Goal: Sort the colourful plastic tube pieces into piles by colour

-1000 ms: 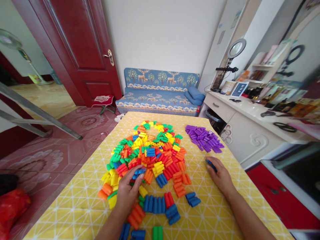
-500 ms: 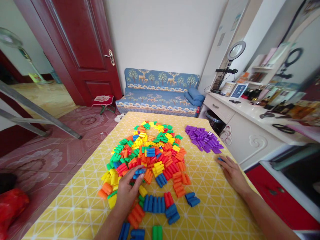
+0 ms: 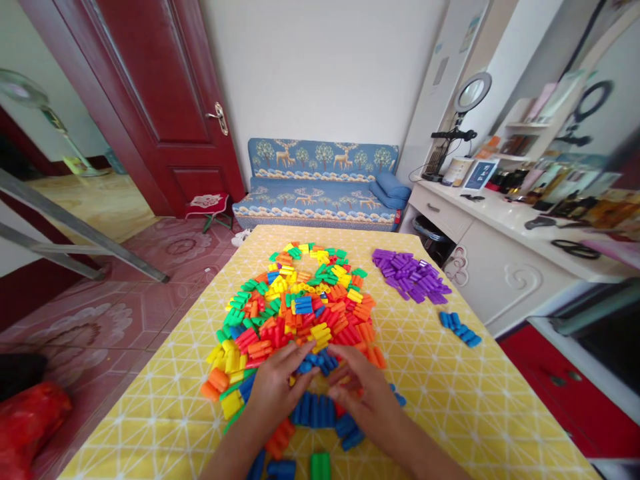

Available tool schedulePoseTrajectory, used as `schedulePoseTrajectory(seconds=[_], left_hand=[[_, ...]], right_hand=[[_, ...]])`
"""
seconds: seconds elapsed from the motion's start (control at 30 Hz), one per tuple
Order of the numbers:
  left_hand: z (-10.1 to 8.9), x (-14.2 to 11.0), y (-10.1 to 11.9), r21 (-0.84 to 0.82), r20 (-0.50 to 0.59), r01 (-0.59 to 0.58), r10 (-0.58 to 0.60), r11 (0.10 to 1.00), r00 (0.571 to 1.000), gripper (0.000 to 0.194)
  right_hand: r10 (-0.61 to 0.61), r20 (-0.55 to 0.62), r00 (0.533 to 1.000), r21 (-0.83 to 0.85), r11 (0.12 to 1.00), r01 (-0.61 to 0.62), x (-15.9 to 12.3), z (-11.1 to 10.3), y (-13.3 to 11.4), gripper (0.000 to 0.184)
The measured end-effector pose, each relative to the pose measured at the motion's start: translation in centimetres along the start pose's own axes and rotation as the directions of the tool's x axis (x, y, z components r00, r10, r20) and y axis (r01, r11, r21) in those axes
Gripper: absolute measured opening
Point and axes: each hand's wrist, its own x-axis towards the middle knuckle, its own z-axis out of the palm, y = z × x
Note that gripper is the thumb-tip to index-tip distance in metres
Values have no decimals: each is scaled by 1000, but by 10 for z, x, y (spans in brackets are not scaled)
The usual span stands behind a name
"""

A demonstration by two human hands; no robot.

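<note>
Over the near side of the coloured pile, my left hand (image 3: 277, 383) pinches a blue toy building block (image 3: 306, 365) between thumb and fingertips. My right hand (image 3: 363, 383) faces it from the right, its thumb and index finger apart and nothing visibly gripped. Between the hands, just beside the held piece, lies another blue block (image 3: 327, 361); whether the right fingertips touch it I cannot tell. Below the hands is a row of blue blocks (image 3: 314, 410), partly covered by them. A yellow block (image 3: 320, 335) rests just beyond the fingertips.
The mixed pile of red, orange, green and yellow blocks (image 3: 350, 327) spreads across the yellow tablecloth (image 3: 430, 413). A purple block heap (image 3: 410, 277) sits at the far right, with blue blocks (image 3: 460, 329) nearer. A green block (image 3: 320, 465) lies at the front.
My right hand has left the right side of the table, where blue blocks now show uncovered, and come to the middle. My left hand has moved right with its blue block.
</note>
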Motion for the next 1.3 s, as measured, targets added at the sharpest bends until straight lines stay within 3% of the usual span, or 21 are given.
schedulePoseTrajectory(seconds=[0.07, 0.17, 0.27, 0.4, 0.53, 0.7, 0.8, 0.87, 0.97, 1.1, 1.2, 1.3], left_hand=[[6, -5, -2, 23, 10, -19, 19, 1000, 1000, 41], [14, -13, -5, 19, 12, -11, 10, 1000, 1000, 47], [12, -15, 2, -51, 77, 19, -15, 999, 997, 57], [-9, 4, 13, -190, 240, 51, -4, 980, 971, 71], [-16, 36, 3, -133, 126, 64, -48, 989, 991, 61], [16, 59, -31, 177, 85, 150, -167, 973, 982, 68], [27, 61, -42, 203, 24, 178, -186, 963, 982, 52], [24, 60, -40, 149, -47, 184, -179, 972, 983, 38], [14, 53, -23, -32, -135, 177, -180, 984, 974, 36], [2, 40, 8, -317, -109, 132, -174, 939, 979, 34], [-1, 31, 16, -325, -94, 118, -156, 938, 983, 33], [-2, 25, 8, -176, -93, 168, -186, 970, 978, 30]], right_hand=[[52, 8, 999, 102, 993, -53, 2, 27, -7, 59], [117, -20, 993, 186, 976, -111, 8, 46, -9, 59], [161, -81, 984, 183, 972, -144, 20, 47, -10, 42], [222, -181, 958, 223, 958, -180, 37, 30, -11, 20], [320, -229, 919, 372, 901, -221, 43, 20, -9, 16], [395, -222, 892, 505, 829, -241, 35, 33, -3, 32], [432, -193, 881, 570, 780, -258, 31, 38, 0, 49], [441, -177, 880, 609, 751, -254, 30, 38, 1, 55], [432, -169, 886, 678, 704, -213, 33, 37, 0, 57], [436, -180, 882, 773, 617, -148, 37, 42, -4, 47], [437, -174, 882, 789, 598, -141, 38, 45, -4, 44], [441, -208, 873, 779, 614, -125, 37, 40, 2, 45]])
